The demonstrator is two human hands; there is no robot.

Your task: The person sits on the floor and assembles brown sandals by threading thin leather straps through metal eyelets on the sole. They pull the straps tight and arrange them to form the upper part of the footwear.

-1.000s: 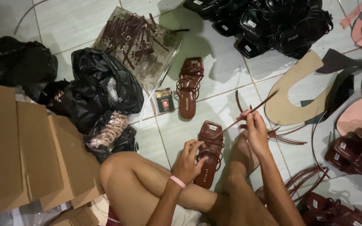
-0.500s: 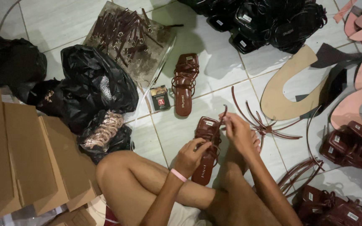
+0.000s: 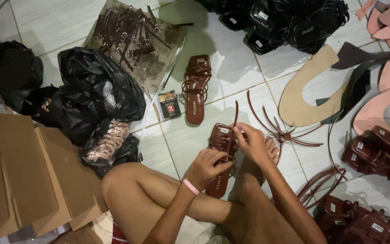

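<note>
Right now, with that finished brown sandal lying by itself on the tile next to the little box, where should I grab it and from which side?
Probably take the finished sandal at the narrow waist of its sole, coming straight down from above with fingers pinching across both long edges. It lies flat, sole down, and the tile on either side is bare apart from the small box on one side. The thin straps over the front look too loose to lift by.
</note>
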